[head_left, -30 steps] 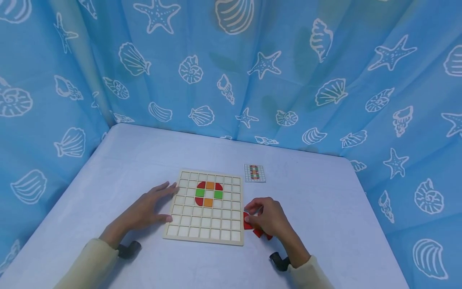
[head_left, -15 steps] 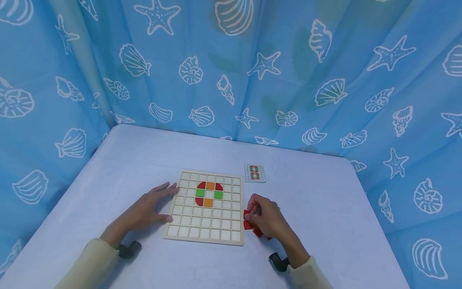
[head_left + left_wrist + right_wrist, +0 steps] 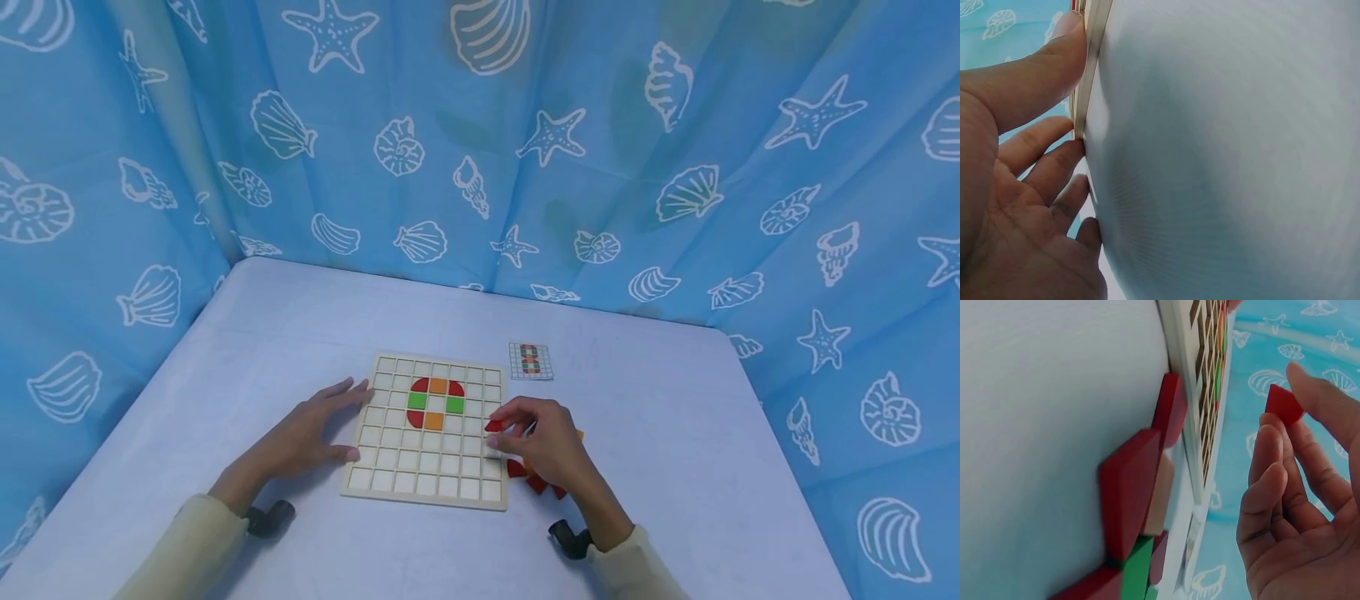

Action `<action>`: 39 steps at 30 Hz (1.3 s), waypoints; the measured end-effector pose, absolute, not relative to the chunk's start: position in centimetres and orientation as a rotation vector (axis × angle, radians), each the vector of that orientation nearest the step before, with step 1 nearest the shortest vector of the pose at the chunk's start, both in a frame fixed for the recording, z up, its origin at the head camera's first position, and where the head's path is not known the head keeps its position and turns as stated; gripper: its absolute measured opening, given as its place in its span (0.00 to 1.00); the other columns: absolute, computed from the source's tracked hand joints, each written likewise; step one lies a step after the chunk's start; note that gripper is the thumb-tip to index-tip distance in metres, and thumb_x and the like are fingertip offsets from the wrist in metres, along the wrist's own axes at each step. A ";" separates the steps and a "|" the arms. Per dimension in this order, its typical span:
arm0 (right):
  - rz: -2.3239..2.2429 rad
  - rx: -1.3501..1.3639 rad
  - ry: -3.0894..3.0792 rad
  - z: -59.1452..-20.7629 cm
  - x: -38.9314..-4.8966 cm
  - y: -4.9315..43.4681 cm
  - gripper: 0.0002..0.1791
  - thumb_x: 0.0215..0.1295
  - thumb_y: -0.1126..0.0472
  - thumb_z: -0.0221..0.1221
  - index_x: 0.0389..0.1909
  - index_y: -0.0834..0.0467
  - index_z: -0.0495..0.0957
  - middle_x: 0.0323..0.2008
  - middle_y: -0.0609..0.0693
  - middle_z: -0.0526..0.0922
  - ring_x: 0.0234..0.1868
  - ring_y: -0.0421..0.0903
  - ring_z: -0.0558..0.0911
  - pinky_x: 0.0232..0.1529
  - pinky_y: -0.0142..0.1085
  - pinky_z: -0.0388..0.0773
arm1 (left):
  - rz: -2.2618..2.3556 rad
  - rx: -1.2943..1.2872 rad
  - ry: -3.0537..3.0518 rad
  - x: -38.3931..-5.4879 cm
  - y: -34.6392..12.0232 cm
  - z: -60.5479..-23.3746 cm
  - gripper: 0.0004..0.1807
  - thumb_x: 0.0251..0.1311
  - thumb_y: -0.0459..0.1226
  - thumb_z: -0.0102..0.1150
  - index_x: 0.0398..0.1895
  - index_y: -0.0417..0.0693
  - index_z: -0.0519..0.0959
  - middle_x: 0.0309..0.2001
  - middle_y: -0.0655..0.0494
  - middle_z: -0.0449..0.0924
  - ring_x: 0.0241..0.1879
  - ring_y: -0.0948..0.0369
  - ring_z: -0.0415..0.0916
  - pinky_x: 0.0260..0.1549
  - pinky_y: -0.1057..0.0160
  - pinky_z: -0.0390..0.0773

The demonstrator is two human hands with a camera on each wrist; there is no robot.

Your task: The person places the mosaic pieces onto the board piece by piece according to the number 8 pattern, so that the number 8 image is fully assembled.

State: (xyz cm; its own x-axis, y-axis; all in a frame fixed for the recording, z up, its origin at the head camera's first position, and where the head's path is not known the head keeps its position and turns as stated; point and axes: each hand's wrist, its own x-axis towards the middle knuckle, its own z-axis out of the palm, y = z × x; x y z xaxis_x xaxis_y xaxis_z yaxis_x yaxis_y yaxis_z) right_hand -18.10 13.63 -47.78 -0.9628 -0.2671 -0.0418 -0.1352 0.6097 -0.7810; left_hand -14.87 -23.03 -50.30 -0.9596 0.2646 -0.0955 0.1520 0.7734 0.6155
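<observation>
Change lies with the right hand (image 3: 550,443): a half-second ago it was down among the loose pieces (image 3: 517,468) at the board's four o'clock — now it pinches a red piece (image 3: 492,426) over the board (image 3: 428,462), near the three o'clock edge. Picking out seems finished, and carrying under way. The coloured tiles (image 3: 417,401) show a gap between four and five o'clock of their ring, which this piece may suit; its outline is partly hidden. The left hand (image 3: 300,435) grasps nothing, relaxed fingers touching the nine o'clock edge.
</observation>
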 end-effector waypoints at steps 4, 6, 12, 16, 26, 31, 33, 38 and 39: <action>-1.283 -0.408 2.674 -47.8 -18.2 12.9 0.08 0.63 0.56 0.76 0.41 0.46 0.90 0.33 0.39 0.88 0.33 0.45 0.81 0.29 0.33 0.80 | 0.947 0.329 2.787 -14.9 -23.0 -50.3 0.51 0.55 0.45 0.81 0.82 0.57 0.65 0.85 0.41 0.56 0.83 0.35 0.50 0.74 0.27 0.62; -1.282 -0.422 2.675 -47.9 -18.3 12.5 0.04 0.66 0.53 0.74 0.39 0.45 0.90 0.31 0.39 0.87 0.33 0.44 0.81 0.30 0.33 0.79 | 0.947 0.327 2.786 -14.9 -23.0 -50.3 0.51 0.55 0.45 0.81 0.82 0.57 0.65 0.85 0.42 0.56 0.84 0.35 0.50 0.74 0.27 0.62; -1.279 -0.405 2.679 -48.2 -18.8 11.4 0.02 0.69 0.54 0.72 0.38 0.46 0.90 0.30 0.39 0.85 0.32 0.44 0.78 0.31 0.32 0.76 | 0.948 0.331 2.791 -14.9 -23.0 -50.3 0.51 0.55 0.45 0.81 0.82 0.57 0.65 0.84 0.42 0.57 0.83 0.35 0.51 0.74 0.27 0.63; -1.287 -0.397 2.656 -48.5 -19.3 10.6 0.05 0.69 0.59 0.71 0.42 0.45 0.88 0.29 0.42 0.85 0.28 0.44 0.78 0.29 0.30 0.76 | 0.949 0.338 2.804 -14.8 -23.0 -50.4 0.51 0.55 0.45 0.81 0.82 0.57 0.66 0.84 0.42 0.57 0.83 0.35 0.51 0.74 0.27 0.63; -1.130 -0.402 2.674 -48.9 -20.3 8.5 0.07 0.67 0.60 0.72 0.38 0.48 0.83 0.25 0.45 0.83 0.27 0.44 0.79 0.28 0.33 0.73 | 0.953 0.335 2.819 -14.7 -22.8 -50.4 0.50 0.55 0.44 0.81 0.81 0.56 0.67 0.84 0.41 0.58 0.83 0.35 0.52 0.73 0.27 0.64; -1.058 -0.427 2.713 -49.0 -20.5 7.7 0.07 0.67 0.59 0.73 0.37 0.49 0.83 0.24 0.44 0.81 0.27 0.43 0.78 0.28 0.34 0.73 | 0.966 0.354 2.823 -14.7 -22.8 -50.4 0.50 0.55 0.45 0.81 0.81 0.55 0.67 0.84 0.41 0.59 0.83 0.34 0.53 0.73 0.27 0.64; -1.037 -0.442 2.723 -49.0 -20.5 7.5 0.07 0.67 0.59 0.73 0.36 0.49 0.82 0.23 0.44 0.80 0.27 0.43 0.78 0.27 0.34 0.73 | 0.969 0.353 2.821 -14.7 -22.9 -50.4 0.50 0.55 0.44 0.81 0.81 0.56 0.67 0.84 0.41 0.58 0.83 0.35 0.53 0.74 0.27 0.64; -0.992 -0.440 2.735 -49.3 -20.7 7.1 0.08 0.67 0.58 0.73 0.35 0.48 0.81 0.22 0.45 0.79 0.25 0.42 0.77 0.26 0.33 0.71 | 0.966 0.339 2.808 -14.7 -22.9 -50.4 0.50 0.56 0.44 0.81 0.82 0.57 0.66 0.84 0.41 0.57 0.83 0.34 0.52 0.74 0.27 0.63; -0.985 -0.435 2.734 -49.3 -20.7 7.0 0.08 0.67 0.58 0.73 0.35 0.48 0.81 0.22 0.45 0.79 0.25 0.42 0.77 0.26 0.33 0.71 | 0.966 0.334 2.806 -14.7 -22.9 -50.4 0.50 0.55 0.44 0.81 0.82 0.57 0.66 0.84 0.41 0.57 0.83 0.34 0.51 0.74 0.27 0.63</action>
State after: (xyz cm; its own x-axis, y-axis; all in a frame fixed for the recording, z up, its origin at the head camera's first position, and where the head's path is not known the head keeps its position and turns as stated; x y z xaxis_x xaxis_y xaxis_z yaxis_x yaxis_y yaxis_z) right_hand -20.70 7.01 -49.27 -0.9362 -0.3399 -0.0893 -0.2048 0.7342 -0.6473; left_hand -14.75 -22.87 -50.36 -0.9631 0.2590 -0.0729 0.1592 0.7670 0.6216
